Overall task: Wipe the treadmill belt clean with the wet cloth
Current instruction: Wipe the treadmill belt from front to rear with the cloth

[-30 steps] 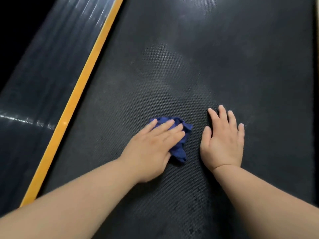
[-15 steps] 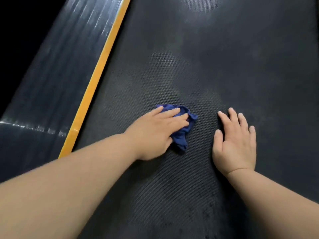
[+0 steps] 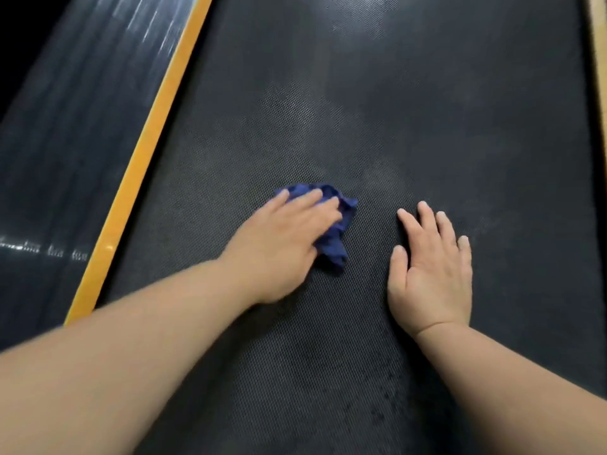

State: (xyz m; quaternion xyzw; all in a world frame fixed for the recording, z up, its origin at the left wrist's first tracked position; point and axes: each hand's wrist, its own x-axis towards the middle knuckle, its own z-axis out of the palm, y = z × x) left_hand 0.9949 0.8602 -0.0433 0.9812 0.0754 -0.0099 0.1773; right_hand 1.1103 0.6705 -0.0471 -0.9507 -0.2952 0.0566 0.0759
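A crumpled blue cloth (image 3: 338, 231) lies on the dark textured treadmill belt (image 3: 361, 110), near the middle of the view. My left hand (image 3: 282, 244) presses down on the cloth with its fingers spread over it; most of the cloth is hidden under the palm. My right hand (image 3: 430, 267) lies flat on the belt just to the right of the cloth, fingers together, holding nothing. Pale dusty patches and dark damp spots show on the belt surface.
A yellow stripe (image 3: 147, 152) runs along the belt's left edge, with a dark glossy side rail (image 3: 65, 133) beyond it. A pale strip (image 3: 599, 60) borders the belt at the far right.
My left hand has pushed the cloth farther up the belt, away from me. My right hand has stayed flat on the belt beside it.
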